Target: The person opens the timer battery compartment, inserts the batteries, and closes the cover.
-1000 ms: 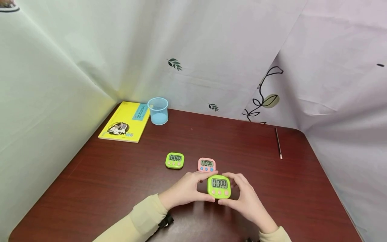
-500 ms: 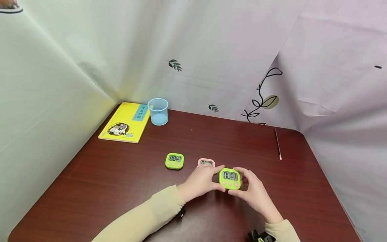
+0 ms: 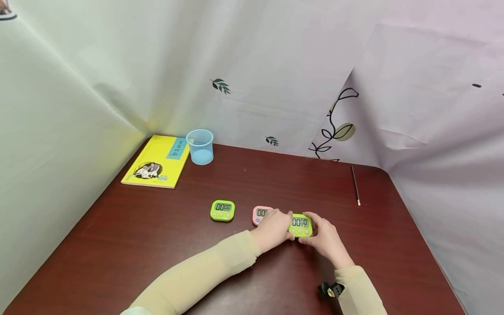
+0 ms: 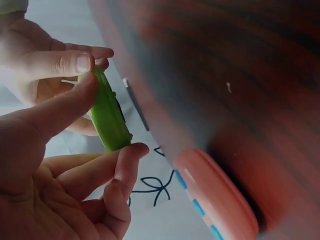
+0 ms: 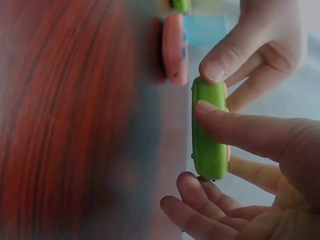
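Observation:
Both hands hold one green digital timer (image 3: 301, 225) over the right-middle of the table. My left hand (image 3: 273, 229) pinches its left side, while my right hand (image 3: 325, 238) grips the right side between thumb and fingers. In the left wrist view the timer (image 4: 109, 117) is edge-on, with thumbs from both hands on its lower edge. The right wrist view also has the timer (image 5: 210, 135) on edge, above the wood surface. A pink timer (image 3: 257, 213) with blue buttons lies just left, partly covered by my left hand. Farther left lies a second green timer (image 3: 222, 210).
On the dark red table (image 3: 157, 245), a yellow book (image 3: 157, 162) lies at the back left with a blue translucent cup (image 3: 201, 148) beside it. A pencil (image 3: 355, 186) lies at the back right. Pale curtains (image 3: 252, 65) hang behind the table.
Both hands have carried the green timer right and slightly away from the body, closer to the table. My left hand now overlaps the pink timer. The head view has shifted slightly.

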Motion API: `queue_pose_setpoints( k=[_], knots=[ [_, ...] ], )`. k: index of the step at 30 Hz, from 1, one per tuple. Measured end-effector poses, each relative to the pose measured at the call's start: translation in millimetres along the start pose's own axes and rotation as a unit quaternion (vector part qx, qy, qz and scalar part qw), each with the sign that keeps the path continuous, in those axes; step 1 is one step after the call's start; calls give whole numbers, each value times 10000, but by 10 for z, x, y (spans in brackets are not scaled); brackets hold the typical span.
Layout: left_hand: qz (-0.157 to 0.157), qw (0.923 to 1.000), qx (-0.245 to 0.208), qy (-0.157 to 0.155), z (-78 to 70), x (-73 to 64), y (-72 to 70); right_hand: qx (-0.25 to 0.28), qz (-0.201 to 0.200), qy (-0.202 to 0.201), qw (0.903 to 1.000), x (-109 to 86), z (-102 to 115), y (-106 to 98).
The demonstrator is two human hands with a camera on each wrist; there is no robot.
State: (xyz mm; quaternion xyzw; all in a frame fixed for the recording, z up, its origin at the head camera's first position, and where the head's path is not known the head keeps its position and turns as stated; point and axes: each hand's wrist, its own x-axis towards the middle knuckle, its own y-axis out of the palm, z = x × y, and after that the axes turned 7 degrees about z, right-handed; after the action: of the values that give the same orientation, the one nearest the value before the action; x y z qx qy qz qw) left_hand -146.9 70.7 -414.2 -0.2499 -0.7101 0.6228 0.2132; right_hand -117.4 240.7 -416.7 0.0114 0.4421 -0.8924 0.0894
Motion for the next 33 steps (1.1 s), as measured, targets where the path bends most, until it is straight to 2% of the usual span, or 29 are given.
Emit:
queue_pose_setpoints(
  k=[7, 14, 22, 29, 33],
  knots=[
    [159, 9995, 243, -151, 68, 79, 39, -81, 104, -180, 9998, 225, -74, 88],
    [119, 9991, 310, -280, 79, 187, 69, -335, -262, -685, 9967, 291, -111, 106],
    [264, 9979, 523, -270, 85, 241, 131, -546, -1, -202, 9983, 322, -110, 149],
    [311, 9988, 202, -320, 95, 232, 155, -596, 61, -185, 9980, 332, -119, 159],
    [201, 9989, 81, -408, 104, 224, 173, -562, 130, -144, 9982, 314, -122, 151]
  ],
)
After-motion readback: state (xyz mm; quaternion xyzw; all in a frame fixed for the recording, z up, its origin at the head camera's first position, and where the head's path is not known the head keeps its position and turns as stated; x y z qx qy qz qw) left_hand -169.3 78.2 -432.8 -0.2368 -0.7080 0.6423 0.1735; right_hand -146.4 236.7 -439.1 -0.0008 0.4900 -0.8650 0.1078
